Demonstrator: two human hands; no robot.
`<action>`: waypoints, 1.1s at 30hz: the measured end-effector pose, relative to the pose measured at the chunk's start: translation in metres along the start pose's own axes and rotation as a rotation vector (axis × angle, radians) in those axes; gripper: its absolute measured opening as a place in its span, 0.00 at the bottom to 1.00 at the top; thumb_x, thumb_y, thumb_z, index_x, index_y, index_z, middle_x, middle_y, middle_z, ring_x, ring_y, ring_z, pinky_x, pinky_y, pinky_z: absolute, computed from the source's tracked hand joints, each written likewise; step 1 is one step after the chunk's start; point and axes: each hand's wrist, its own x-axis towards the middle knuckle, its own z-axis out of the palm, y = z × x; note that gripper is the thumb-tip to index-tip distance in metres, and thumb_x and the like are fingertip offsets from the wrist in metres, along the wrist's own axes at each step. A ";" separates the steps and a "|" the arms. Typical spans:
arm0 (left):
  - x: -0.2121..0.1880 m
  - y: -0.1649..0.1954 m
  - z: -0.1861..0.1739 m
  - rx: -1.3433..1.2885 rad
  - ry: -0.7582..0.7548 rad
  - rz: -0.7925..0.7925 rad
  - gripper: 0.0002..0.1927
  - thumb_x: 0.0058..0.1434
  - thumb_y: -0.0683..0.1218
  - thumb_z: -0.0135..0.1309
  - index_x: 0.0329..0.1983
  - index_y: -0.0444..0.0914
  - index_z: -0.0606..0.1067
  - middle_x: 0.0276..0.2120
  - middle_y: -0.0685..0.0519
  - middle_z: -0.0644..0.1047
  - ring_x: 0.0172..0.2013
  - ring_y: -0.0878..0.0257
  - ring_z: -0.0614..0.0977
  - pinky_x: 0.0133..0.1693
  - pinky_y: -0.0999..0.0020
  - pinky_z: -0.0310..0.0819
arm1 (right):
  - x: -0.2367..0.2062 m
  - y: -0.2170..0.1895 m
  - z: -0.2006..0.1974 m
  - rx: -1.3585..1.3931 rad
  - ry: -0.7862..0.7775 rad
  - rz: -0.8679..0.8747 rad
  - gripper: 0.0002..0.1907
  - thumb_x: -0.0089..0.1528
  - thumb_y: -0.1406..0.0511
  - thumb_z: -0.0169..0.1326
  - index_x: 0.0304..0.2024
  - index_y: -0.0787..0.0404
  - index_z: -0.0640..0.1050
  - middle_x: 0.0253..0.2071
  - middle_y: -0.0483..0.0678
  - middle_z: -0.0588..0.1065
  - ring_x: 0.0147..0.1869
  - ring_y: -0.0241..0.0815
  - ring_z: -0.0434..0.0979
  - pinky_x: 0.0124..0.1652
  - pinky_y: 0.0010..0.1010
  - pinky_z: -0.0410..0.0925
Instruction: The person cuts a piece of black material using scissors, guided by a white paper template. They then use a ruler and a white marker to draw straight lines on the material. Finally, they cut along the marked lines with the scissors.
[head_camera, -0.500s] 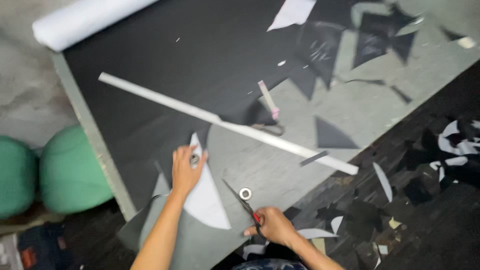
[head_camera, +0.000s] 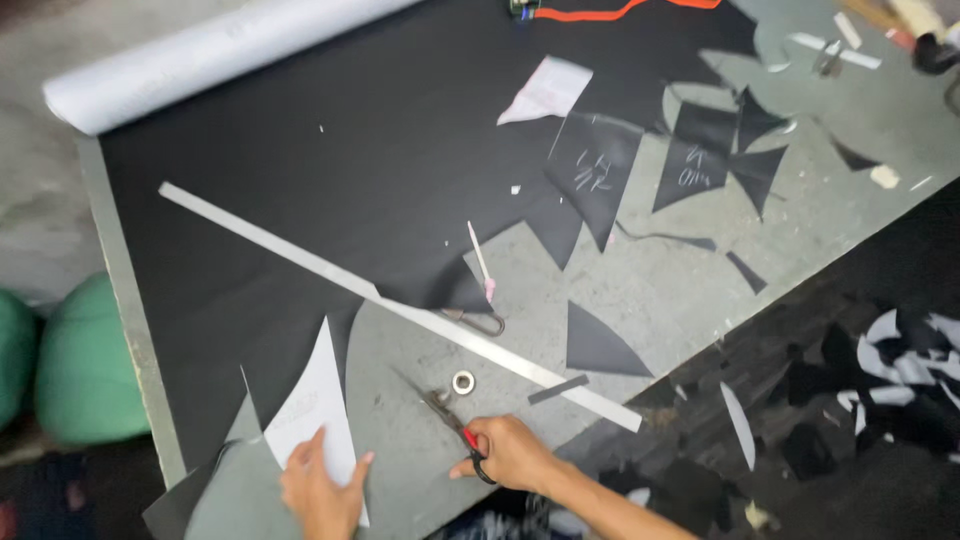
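Observation:
My left hand (head_camera: 320, 490) presses flat on the near end of a white triangular paper pattern (head_camera: 318, 400), which lies over black fabric (head_camera: 330, 170) spread on the grey table (head_camera: 660, 290). My right hand (head_camera: 510, 452) grips red-handled scissors (head_camera: 448, 415); their blades rest on the table and point away to the left. A small metal ring (head_camera: 463, 382) lies just beyond the scissors. A long metal ruler (head_camera: 400, 307) crosses the fabric and table diagonally.
A white roll (head_camera: 200, 55) lies at the fabric's far end. Cut black pieces (head_camera: 700, 155), a white paper sheet (head_camera: 548, 90), a pink-tipped stick (head_camera: 482, 262) and a metal clip (head_camera: 480, 320) sit on the table. Scraps litter the floor (head_camera: 880, 380) to the right. Green bundles (head_camera: 85, 365) stand to the left.
My left hand slid back along the white pattern to its near end. The right hand with the scissors stayed near the table's front edge, and the view shifted.

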 end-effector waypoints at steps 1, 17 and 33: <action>-0.010 -0.012 -0.003 0.091 0.018 -0.076 0.41 0.40 0.57 0.71 0.59 0.41 0.76 0.55 0.41 0.71 0.54 0.44 0.71 0.56 0.48 0.63 | -0.005 0.003 0.008 0.024 -0.037 -0.043 0.29 0.48 0.52 0.76 0.26 0.65 0.72 0.20 0.51 0.71 0.24 0.48 0.68 0.28 0.40 0.66; 0.024 0.054 0.069 -0.147 0.198 -0.152 0.23 0.68 0.37 0.49 0.66 0.39 0.75 0.50 0.42 0.78 0.43 0.51 0.82 0.46 0.64 0.77 | 0.040 0.033 -0.133 0.026 -0.190 -0.088 0.18 0.53 0.63 0.70 0.39 0.63 0.77 0.31 0.50 0.78 0.39 0.46 0.84 0.38 0.39 0.73; 0.052 0.407 0.109 -1.026 0.095 -0.851 0.15 0.75 0.47 0.44 0.47 0.32 0.78 0.36 0.52 0.77 0.32 0.70 0.75 0.33 0.74 0.69 | 0.091 0.291 -0.594 -0.256 0.482 0.158 0.40 0.53 0.72 0.69 0.67 0.68 0.69 0.44 0.51 0.78 0.46 0.41 0.78 0.49 0.31 0.70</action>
